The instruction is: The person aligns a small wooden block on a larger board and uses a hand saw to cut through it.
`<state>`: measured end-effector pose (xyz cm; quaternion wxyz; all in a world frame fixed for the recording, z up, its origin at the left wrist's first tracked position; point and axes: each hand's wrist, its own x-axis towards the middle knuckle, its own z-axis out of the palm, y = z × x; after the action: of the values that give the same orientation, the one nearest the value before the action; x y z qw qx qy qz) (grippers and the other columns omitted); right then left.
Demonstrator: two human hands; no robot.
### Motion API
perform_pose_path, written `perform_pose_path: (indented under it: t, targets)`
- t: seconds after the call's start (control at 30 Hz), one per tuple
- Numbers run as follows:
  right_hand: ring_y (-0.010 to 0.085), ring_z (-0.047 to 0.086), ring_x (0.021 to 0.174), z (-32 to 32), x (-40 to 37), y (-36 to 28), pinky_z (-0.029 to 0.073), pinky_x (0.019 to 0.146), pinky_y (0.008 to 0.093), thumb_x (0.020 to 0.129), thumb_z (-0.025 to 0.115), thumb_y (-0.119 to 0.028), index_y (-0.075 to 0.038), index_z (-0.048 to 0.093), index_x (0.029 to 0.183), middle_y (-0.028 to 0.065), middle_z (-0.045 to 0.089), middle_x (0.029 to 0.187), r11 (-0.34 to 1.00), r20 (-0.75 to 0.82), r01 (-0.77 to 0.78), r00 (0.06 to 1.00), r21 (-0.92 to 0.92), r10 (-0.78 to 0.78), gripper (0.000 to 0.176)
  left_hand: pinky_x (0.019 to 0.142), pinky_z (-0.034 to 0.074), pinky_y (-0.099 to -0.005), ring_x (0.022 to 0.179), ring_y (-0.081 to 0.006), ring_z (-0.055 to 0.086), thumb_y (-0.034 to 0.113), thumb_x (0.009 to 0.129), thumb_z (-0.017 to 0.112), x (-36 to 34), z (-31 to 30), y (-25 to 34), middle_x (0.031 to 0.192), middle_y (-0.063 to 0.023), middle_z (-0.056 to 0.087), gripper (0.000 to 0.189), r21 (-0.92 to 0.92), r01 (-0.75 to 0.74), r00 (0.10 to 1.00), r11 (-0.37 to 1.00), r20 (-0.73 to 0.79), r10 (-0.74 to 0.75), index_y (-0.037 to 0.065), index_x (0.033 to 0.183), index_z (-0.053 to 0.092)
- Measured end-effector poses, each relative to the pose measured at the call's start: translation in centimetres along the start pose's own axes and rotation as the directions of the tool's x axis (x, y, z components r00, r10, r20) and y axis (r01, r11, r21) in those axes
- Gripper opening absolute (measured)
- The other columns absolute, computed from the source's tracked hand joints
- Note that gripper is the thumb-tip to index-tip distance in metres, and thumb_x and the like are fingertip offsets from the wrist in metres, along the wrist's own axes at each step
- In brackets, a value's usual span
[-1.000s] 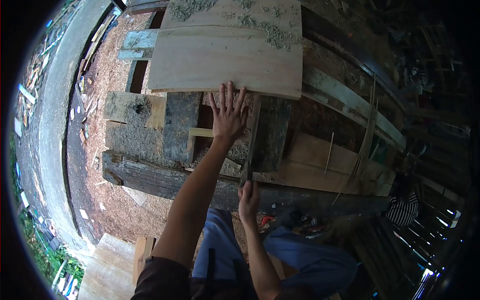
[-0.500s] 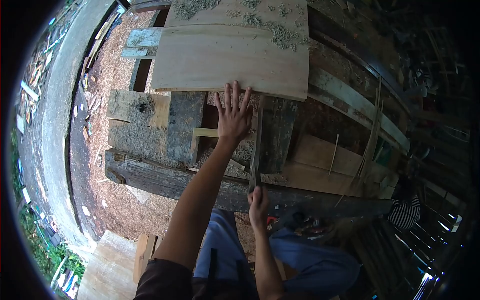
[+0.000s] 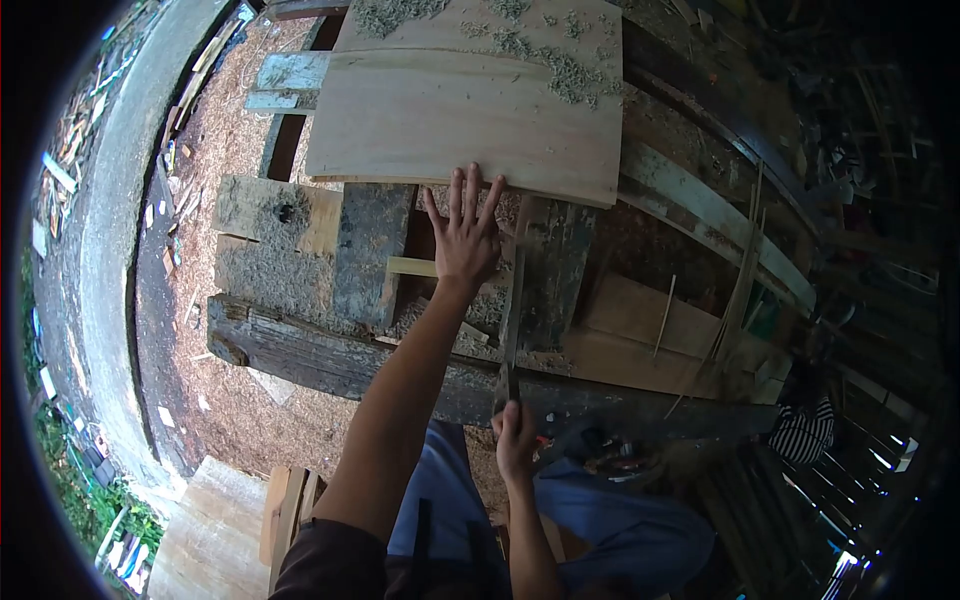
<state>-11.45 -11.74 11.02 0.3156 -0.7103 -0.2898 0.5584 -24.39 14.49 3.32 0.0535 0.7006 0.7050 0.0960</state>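
A wide pale wooden board (image 3: 470, 120) lies on rough planks, with curly shavings on its far part. My left hand (image 3: 468, 235) has its fingers spread, their tips at the board's near edge. Closer to my body, my right hand (image 3: 513, 430) is wrapped round the near end of a long narrow tool (image 3: 513, 310), which looks like a saw. Its blade points away from me toward the board's near edge, just right of my left hand. The far end of the blade is blurred.
A thick weathered beam (image 3: 300, 345) crosses in front of my legs. Dark planks (image 3: 370, 250) and a small light strip (image 3: 412, 266) lie by my left hand. Thin sticks (image 3: 745, 270) stand at the right. A plywood sheet (image 3: 210, 530) lies at the lower left.
My right hand has moved back toward my body, drawing the tool with it. My left hand keeps its place at the board's edge.
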Motion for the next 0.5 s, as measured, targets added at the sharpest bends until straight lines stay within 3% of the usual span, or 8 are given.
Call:
perform_pose_path:
  t: [0.07, 0.23, 0.37, 0.5]
  targets:
    - [0.0062, 0.042, 0.063, -0.4, -0.5, 0.2, 0.035, 0.056, 0.0269, 0.109, 0.047, -0.036, -0.004, 0.052, 0.093, -0.0023, 0.045, 0.072, 0.998, 0.006, -0.045, 0.999, -0.031, 0.045, 0.036, 0.122, -0.001, -0.0629, 0.157, -0.0320, 0.008, 0.031, 0.101, 0.044, 0.2, 0.0, 0.0, 0.169, -0.0126, 0.013, 0.065, 0.002, -0.015, 1.000, 1.000, -0.010, 0.015, 0.026, 0.162, 0.021]
    - [0.0062, 0.039, 0.057, -0.1, 1.9, -1.0, 0.032, 0.053, 0.0260, 0.108, 0.048, -0.036, -0.006, 0.049, 0.085, -0.0037, 0.040, 0.065, 0.996, 0.001, 0.029, 1.000, 0.086, -0.029, 0.038, 0.123, -0.001, -0.0624, 0.157, -0.0324, 0.006, 0.034, 0.104, 0.040, 1.5, 0.4, -0.2, 0.169, -0.0126, 0.010, 0.061, 0.023, -0.017, 0.998, 1.000, -0.062, 0.018, 0.026, 0.162, 0.020]
    - [0.0058, 0.034, 0.053, -1.1, -0.4, -3.0, 0.027, 0.051, 0.0272, 0.110, 0.043, -0.036, -0.009, 0.043, 0.077, -0.0033, 0.038, 0.061, 1.000, -0.013, 0.006, 1.000, 0.005, -0.005, 0.043, 0.123, -0.001, -0.0607, 0.156, -0.0338, 0.004, 0.038, 0.106, 0.038, 1.1, 0.6, -0.4, 0.169, -0.0149, 0.008, 0.061, -0.098, -0.057, 0.996, 0.994, -0.071, 0.050, 0.026, 0.162, 0.018]
    - [0.0053, 0.034, 0.053, -0.7, 2.0, -4.9, 0.027, 0.051, 0.0264, 0.109, 0.045, -0.036, -0.009, 0.042, 0.077, -0.0037, 0.039, 0.062, 1.000, -0.040, -0.020, 0.999, 0.004, 0.020, 0.042, 0.124, 0.000, -0.0597, 0.156, -0.0345, 0.003, 0.039, 0.106, 0.037, 1.2, 0.7, -0.4, 0.169, -0.0165, 0.008, 0.061, -0.046, -0.054, 0.998, 0.997, -0.028, 0.053, 0.027, 0.162, 0.017]
